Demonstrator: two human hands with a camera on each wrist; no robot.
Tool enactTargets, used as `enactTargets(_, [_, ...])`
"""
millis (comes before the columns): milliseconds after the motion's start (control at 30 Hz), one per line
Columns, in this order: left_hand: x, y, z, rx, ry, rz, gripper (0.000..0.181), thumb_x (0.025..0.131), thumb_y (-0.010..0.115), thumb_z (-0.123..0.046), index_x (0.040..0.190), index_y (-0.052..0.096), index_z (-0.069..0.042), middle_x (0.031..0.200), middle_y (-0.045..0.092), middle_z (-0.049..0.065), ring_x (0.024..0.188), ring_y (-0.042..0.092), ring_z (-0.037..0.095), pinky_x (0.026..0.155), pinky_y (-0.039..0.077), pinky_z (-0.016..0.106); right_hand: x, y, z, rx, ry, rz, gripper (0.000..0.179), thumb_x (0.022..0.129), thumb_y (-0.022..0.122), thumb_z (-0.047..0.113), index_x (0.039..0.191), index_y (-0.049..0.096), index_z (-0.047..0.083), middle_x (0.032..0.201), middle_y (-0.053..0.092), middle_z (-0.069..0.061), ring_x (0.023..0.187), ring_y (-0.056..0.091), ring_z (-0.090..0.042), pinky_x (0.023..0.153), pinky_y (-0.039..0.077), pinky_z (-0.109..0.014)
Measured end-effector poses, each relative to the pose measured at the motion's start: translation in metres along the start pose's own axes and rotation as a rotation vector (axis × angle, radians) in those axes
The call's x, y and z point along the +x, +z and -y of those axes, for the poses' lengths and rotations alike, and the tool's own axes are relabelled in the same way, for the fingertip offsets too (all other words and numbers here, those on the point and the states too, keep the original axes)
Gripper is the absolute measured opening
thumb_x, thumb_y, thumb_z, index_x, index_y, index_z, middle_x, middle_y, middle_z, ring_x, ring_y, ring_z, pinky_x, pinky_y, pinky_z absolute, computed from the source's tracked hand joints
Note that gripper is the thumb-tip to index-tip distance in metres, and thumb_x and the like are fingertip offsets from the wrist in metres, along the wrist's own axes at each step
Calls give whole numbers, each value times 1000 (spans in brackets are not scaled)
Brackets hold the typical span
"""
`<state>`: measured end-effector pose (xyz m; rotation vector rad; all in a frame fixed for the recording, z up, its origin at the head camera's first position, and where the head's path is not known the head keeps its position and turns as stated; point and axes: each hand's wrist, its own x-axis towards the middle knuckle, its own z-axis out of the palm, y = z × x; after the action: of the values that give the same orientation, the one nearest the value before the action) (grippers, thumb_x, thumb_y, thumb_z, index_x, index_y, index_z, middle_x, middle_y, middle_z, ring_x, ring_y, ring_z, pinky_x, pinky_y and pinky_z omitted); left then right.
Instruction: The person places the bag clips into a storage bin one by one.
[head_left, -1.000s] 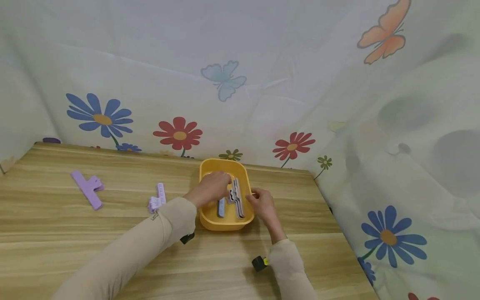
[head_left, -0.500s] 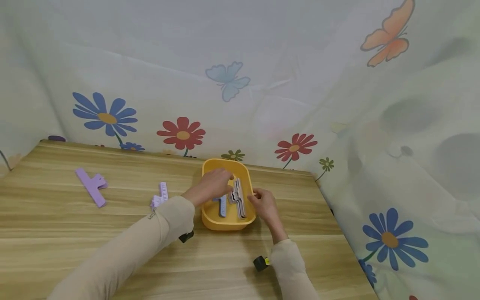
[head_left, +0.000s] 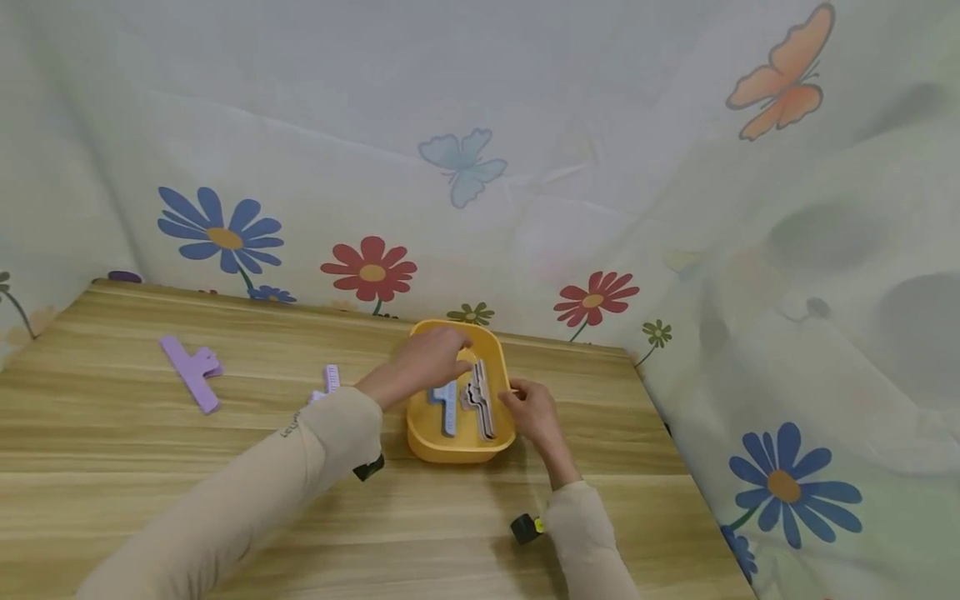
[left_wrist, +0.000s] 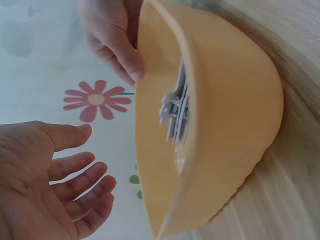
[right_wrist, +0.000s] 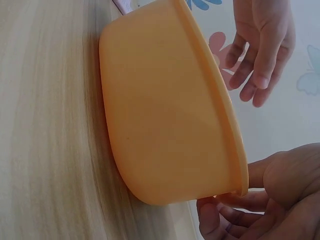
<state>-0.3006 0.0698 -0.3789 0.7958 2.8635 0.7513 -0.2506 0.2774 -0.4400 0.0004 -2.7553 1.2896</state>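
A yellow plastic bin (head_left: 450,455) stands near the table's back edge. My left hand (head_left: 426,364) hovers over its left side; the left wrist view shows the fingers loosely bent and holding nothing. Below that hand, on the bin floor, lies a blue bag clip (head_left: 449,412). Beside it to the right, several greyish-pink bag clips (head_left: 482,404) lie side by side. My right hand (right_wrist: 280,195) pinches the bin's right rim, thumb and fingers on either side of the wall.
To the left on the wooden table (head_left: 300,492) lie a purple bag clip (head_left: 187,373) and a lilac clip (head_left: 332,379), the latter partly hidden by the left sleeve. A flowered cloth backdrop (head_left: 465,242) rises behind the table.
The left hand has drawn slightly up and left, its thumb and fingers parting, and more of the blue clip shows. The right hand keeps its hold on the rim.
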Motion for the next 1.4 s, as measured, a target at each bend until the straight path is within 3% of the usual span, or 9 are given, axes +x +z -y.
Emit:
enactTargets(300, [-5,-14,-3,26,72,-30,44,101,68,-29,136,65,-2,134,65,14,126,59,31,107,49,45,-4,-4,5,-13,15,8,30,99,60,4,123,68,-12,100,73,-23,83,67,-24,66,53,-26])
enactTargets(867, [-16,-33,-10,23,65,-43,46,100,71,-29,138,64,-4,134,64,13,123,61,29,104,51,43,-7,-5,6,3,12,-8,34,98,58,0,129,66,-10,101,72,-25,73,64,-21,58,48,-22])
enactTargets(1400, [-22,-45,-10,5,89,-49,46,100,71,-25,138,63,-2,138,62,15,126,59,30,107,49,44,-8,-4,5,13,-13,-52,30,96,62,-4,124,68,-14,92,71,-20,65,62,-20,52,47,-20])
